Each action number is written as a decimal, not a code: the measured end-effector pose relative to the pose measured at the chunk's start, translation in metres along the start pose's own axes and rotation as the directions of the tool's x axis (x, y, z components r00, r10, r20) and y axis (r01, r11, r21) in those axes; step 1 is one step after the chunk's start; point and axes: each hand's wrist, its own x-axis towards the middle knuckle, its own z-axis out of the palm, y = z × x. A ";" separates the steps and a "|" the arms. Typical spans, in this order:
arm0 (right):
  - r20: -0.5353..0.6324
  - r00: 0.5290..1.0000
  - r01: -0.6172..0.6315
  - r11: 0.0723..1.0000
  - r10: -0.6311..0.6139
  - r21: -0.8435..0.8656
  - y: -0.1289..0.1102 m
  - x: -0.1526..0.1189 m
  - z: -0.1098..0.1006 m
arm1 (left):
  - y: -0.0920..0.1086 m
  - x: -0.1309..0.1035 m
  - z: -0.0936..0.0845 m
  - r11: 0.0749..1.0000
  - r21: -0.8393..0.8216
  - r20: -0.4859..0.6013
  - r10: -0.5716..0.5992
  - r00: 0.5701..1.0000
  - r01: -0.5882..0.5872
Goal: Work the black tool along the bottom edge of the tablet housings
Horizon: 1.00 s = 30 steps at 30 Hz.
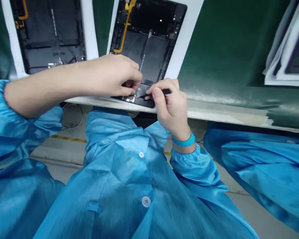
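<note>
An opened tablet [149, 43] with a white frame lies face down on the green bench, its black inside and an orange flex cable showing. My left hand [109, 76] presses with bent fingertips on the tablet's near edge, by a small connector area. My right hand [170, 106] pinches a thin black tool [155, 94], whose tip points left at that same spot, just beside my left fingertips. A blue wrist strap circles my right wrist.
A second opened tablet [49, 33] lies to the left. A stack of white-framed parts [286, 59] sits at the far right on the green mat [226, 49]. Blue-coated people sit close on both sides. The bench edge [226, 116] runs below my hands.
</note>
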 end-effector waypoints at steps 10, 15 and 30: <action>0.023 1.000 -0.017 0.998 0.019 -0.067 0.001 -0.001 0.000 | 0.008 0.018 -0.003 0.999 0.046 0.005 -0.025 1.000 0.025; 0.031 0.999 -0.005 0.994 0.008 -0.109 -0.002 0.000 -0.001 | 0.026 0.032 -0.017 0.955 0.214 0.163 -0.243 0.956 0.207; 0.052 0.999 0.008 0.997 -0.004 -0.071 -0.001 -0.001 -0.001 | 0.032 0.035 -0.022 0.947 0.266 0.204 -0.240 0.949 0.182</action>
